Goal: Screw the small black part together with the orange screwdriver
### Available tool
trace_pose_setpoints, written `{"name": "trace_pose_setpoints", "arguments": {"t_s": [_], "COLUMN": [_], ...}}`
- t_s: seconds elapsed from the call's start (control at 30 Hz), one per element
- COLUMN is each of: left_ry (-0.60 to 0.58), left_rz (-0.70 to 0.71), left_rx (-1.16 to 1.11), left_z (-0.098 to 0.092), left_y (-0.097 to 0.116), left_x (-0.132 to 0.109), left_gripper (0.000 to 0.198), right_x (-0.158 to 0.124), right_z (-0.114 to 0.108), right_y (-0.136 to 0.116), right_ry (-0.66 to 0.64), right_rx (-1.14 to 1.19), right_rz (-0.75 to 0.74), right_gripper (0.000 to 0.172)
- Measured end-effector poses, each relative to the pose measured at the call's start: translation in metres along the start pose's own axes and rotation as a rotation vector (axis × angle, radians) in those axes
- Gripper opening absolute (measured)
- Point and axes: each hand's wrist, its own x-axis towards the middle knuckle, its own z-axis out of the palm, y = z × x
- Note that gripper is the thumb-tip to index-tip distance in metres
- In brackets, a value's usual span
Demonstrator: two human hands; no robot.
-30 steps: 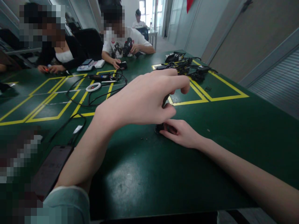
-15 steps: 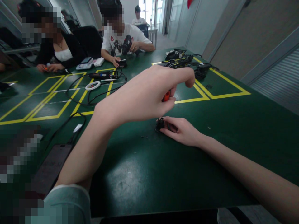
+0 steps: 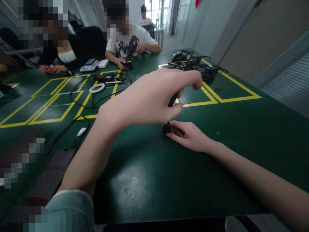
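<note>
My left hand (image 3: 149,96) hovers above the green table (image 3: 145,180), fingers pinched round a dark tool handle (image 3: 173,100) that points down; only a short piece of it shows. Just below it sits a small black round part (image 3: 166,129) on the table. My right hand (image 3: 188,135) lies flat beside that part, its fingertips closed on it and holding it against the table surface.
Yellow tape lines (image 3: 217,100) mark boxes on the table. A heap of black cables and adapters (image 3: 193,66) lies far right. A white ring (image 3: 96,88) and black cords (image 3: 103,96) lie mid-left. A dark flat device (image 3: 53,174) sits near left. Other people sit at the far end.
My left hand lifted slightly off the black part and turned the handle; its red side showed half a second ago and is hidden now. My right hand stayed on the part.
</note>
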Motion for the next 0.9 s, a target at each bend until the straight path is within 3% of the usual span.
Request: {"name": "trace_pose_setpoints", "arguments": {"t_s": [0.33, 0.9], "left_ry": [0.002, -0.029], "left_rz": [0.007, 0.000], "left_rx": [0.004, 0.020], "left_z": [-0.0021, -0.0023], "left_y": [0.0009, 0.0015], "left_x": [0.0008, -0.0011], "left_gripper": [0.035, 0.041], "right_x": [0.0005, 0.0007], "right_z": [-0.0006, 0.0003], "right_y": [-0.0016, -0.0009], "right_ry": [-0.014, -0.002], "right_rx": [0.005, 0.005], "right_rz": [0.014, 0.004], "right_gripper": [0.023, 0.025]}}
